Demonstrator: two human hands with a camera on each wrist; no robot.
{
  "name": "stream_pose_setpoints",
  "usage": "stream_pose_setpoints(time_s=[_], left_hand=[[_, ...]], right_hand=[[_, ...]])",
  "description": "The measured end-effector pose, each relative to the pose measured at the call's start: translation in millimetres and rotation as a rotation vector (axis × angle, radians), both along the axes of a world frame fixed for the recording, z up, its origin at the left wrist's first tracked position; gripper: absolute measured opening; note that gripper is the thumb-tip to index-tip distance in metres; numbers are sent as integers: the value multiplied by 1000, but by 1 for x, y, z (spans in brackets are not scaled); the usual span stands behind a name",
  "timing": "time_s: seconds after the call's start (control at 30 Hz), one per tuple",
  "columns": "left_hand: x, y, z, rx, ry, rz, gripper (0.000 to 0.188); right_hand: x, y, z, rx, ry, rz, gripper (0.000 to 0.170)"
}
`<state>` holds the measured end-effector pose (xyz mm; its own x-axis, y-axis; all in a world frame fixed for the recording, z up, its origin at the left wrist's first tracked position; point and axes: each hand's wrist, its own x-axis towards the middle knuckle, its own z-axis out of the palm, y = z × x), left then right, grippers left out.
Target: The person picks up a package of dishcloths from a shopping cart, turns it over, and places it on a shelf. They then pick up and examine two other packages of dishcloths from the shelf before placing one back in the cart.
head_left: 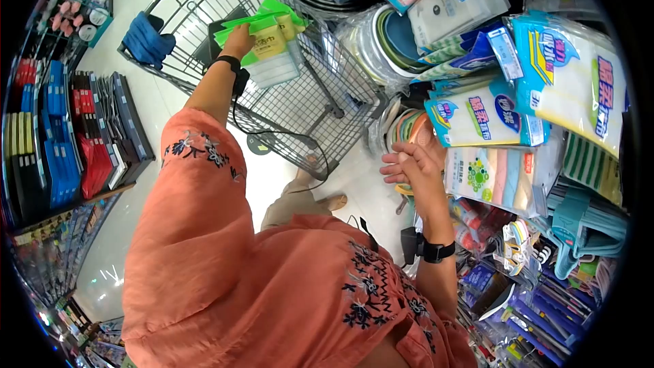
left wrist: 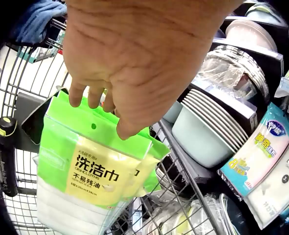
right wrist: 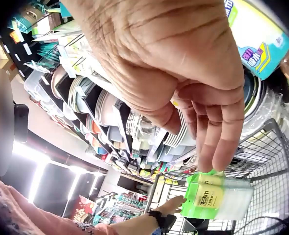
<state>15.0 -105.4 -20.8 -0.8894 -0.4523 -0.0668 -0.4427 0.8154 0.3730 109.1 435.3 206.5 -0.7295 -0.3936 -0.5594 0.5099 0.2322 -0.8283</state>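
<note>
Coral top [head_left: 293,279], dark floral embroidery [head_left: 357,313] at nine and five o'clock, black wristbands [head_left: 438,252] at ten and four, khaki trousers [head_left: 293,208], black cable [head_left: 300,135]

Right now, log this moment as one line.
Left hand: grips green cleaning-cloth packs | packs: over shopping cart | right hand: empty

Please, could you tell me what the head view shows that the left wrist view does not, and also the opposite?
Only the head view: the right hand, which holds nothing, the teal hangers hanging at the right, and a foot on the floor.

Only the left wrist view: a stack of pale pink bowls on a shelf at the upper right.

Both: the left hand holding green-topped cloth packs at the shopping cart, and the blue cloth draped over the cart's edge.
</note>
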Motion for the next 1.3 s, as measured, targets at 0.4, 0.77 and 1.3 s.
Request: stream_pose_setpoints(time_s=[0.4, 0.77, 1.3], left_hand=[[-30, -8, -14, -186, -9, -64, 34], [-20, -4, -19, -215, 38, -79, 27], [5, 17, -3, -184, -57, -430, 20]], right_hand=[[-6, -31, -17, -1, -61, -38, 39], [-5, -41, -17, 1, -95, -38, 40], [7, -40, -26, -14, -94, -41, 38]])
